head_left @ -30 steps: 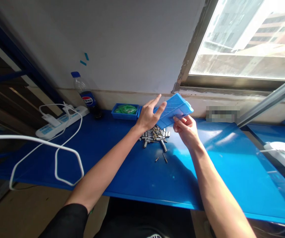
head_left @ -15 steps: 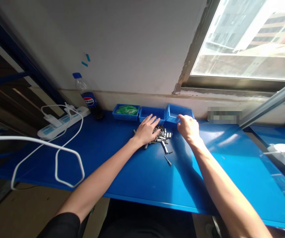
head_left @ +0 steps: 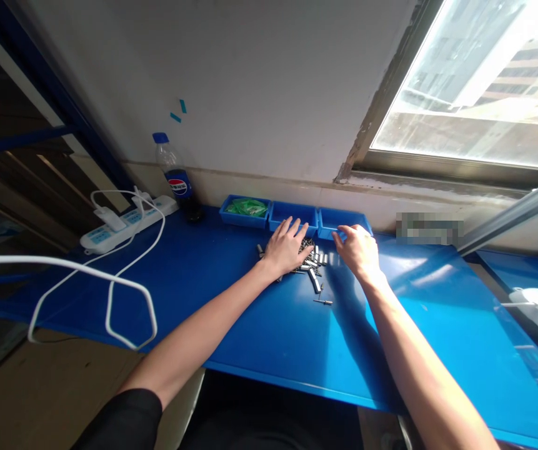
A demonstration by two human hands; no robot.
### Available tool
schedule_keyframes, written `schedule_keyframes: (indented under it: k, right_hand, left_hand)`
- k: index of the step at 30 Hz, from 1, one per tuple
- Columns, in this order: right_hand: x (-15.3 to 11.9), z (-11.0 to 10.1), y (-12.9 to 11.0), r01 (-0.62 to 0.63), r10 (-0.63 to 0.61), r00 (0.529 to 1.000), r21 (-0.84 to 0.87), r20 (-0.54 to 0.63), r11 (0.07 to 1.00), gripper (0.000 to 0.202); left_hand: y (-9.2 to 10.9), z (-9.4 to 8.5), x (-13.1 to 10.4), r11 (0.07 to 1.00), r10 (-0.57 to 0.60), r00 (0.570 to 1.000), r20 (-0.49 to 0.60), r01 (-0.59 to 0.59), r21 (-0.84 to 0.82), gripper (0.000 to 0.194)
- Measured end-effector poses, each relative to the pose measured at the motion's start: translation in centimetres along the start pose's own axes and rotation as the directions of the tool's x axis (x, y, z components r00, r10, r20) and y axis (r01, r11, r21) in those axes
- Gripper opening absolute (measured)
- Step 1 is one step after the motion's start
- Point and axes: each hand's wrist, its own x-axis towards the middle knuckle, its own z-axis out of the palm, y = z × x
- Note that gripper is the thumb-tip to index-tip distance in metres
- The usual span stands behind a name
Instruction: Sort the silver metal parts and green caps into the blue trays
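Note:
My left hand (head_left: pixel 286 249) lies with fingers spread over a pile of small metal parts (head_left: pixel 313 256), hiding much of it. The pile mixes silvery oblong pieces with thin dark pins. My right hand (head_left: pixel 358 250) has its fingers curled at the front wall of the right blue bin (head_left: pixel 341 219), thumb and forefinger gripping near its rim. Inside, that bin shows no parts. Between the hands and nearer me lies a loose metal pin (head_left: pixel 323 302), close to a silvery oblong piece (head_left: pixel 314 281).
Left of the right bin stand a middle blue bin (head_left: pixel 293 212) and a blue bin (head_left: pixel 224 215) holding green packets (head_left: pixel 247 207). Further left are a cola bottle (head_left: pixel 178 184) and a power strip (head_left: pixel 130 225) with a looping white cable (head_left: pixel 144 294). A metal bar (head_left: pixel 507 215) slants at right.
The right bin, skewed before, now sits in line with the other two, my right hand still at it. A loose pin near the pile has turned. My left hand stays over the parts.

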Motion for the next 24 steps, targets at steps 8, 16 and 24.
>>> schedule_keyframes:
  k: [8, 16, 24]
  right_hand:
    - [-0.1, -1.2, -1.1, 0.079, -0.078, 0.997, 0.057, -0.023, 0.995, 0.037]
    - [3.5, 0.3, -11.1, 0.494, -0.514, 0.857, 0.221, 0.041, 0.841, 0.033]
    - [6.7, 5.1, -18.2, 0.686, -0.694, 0.698, 0.111, 0.177, 0.719, 0.022]
  left_hand:
    - [-0.8, -1.9, -0.4, 0.996, 0.083, 0.996, -0.013, -0.084, -0.043, 0.063]
    - [-4.7, -6.1, -4.4, 0.986, -0.165, 0.986, -0.019, 0.165, -0.023, 0.033]
    - [-9.9, -8.0, -7.6, 0.942, -0.325, 0.945, -0.033, 0.321, -0.096, 0.028]
